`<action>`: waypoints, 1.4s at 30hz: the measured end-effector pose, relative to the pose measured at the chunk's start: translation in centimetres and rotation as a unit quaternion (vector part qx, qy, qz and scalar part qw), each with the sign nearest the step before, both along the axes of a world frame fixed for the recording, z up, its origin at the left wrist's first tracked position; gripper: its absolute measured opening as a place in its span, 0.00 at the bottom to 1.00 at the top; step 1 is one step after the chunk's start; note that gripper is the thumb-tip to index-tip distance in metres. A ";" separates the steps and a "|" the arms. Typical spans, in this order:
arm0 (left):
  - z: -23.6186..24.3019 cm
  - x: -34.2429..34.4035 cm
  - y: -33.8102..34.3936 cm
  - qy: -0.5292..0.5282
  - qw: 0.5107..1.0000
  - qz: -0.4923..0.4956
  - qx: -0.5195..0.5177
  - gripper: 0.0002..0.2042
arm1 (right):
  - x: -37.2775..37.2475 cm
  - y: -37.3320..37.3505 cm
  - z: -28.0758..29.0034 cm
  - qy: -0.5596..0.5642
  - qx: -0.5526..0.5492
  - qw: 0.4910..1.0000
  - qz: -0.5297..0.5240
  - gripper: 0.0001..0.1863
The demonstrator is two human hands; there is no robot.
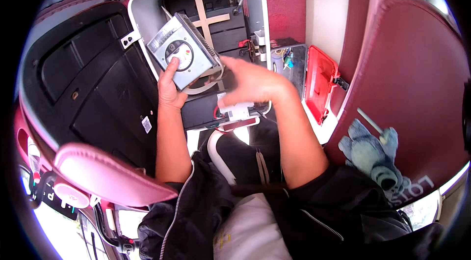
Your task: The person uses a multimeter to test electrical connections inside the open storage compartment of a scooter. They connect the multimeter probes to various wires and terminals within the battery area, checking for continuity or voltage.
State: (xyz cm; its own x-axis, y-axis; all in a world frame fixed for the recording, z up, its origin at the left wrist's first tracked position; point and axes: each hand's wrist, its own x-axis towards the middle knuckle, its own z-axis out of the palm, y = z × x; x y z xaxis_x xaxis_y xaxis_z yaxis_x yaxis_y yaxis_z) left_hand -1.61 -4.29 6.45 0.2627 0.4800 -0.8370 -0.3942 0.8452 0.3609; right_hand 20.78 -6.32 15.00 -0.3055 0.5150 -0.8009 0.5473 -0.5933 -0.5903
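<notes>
My left hand (171,90) holds a grey box-shaped meter (187,74) with a round dial, its thumb lying over the dial's lower edge. The meter is tilted above an uncovered compartment (135,19) with a pale rim and black batteries (230,28) inside. A light strap or cable (202,89) curves from the meter's right side. Beside it is my right hand (257,83), blurred, with thumb and forefinger apart; nothing can be made out in its grip. Its other fingers are hard to see.
A black-lined seat (98,68) is raised on the left. Right of the compartment are a red cover (321,83) and a tray of loose wires (288,58). A blue plush toy (368,149) hangs against the maroon seat panel (417,93). Handlebar controls (128,245) show lower left.
</notes>
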 end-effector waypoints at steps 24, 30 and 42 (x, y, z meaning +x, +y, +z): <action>22.6 -1.5 -7.1 0.202 0.919 -0.219 0.258 0.23 | 0.7 -4.2 -7.3 -0.137 0.232 0.963 -0.023 0.32; 26.3 -4.4 -9.4 0.156 0.914 -0.262 0.269 0.34 | 0.0 -7.8 -4.5 -0.165 0.221 0.950 -0.149 0.29; 29.3 -10.9 -13.3 0.209 0.889 -0.187 0.363 0.33 | -0.9 -19.1 20.1 0.000 0.221 0.957 -0.186 0.21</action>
